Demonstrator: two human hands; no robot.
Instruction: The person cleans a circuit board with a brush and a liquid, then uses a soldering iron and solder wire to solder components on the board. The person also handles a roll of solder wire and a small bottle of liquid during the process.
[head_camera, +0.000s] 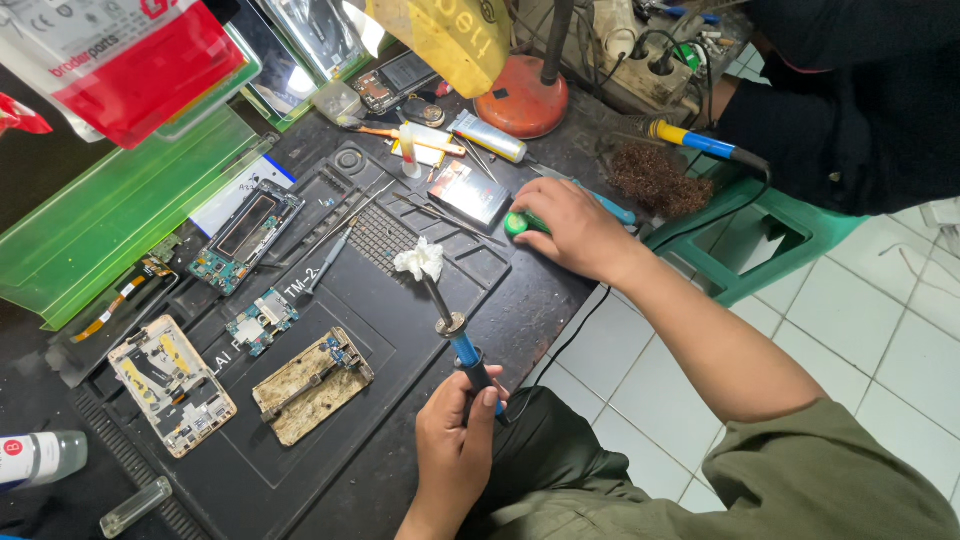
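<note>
A: We start at the left hand (455, 440): its grip is closed tight round the blue-and-black handle of a soldering iron (462, 345), held low on the sleeve, shaft pointing up and away.

B: A wad of white tissue (420, 260) sits on the tip, over the dark work mat (400, 420). We judge the iron light and stiff; the insulated handle is the only sound place to hold it.

A: The right hand (578, 228) lies palm down on the surface, its grip curled over a green-handled tool (516, 223); how firmly, we cannot tell.

B: Well left of the iron, a bare circuit board (262, 320) and an opened phone frame (170, 384) look fragile. A brown wire tangle (655, 178) lies beyond the right hand.
</note>
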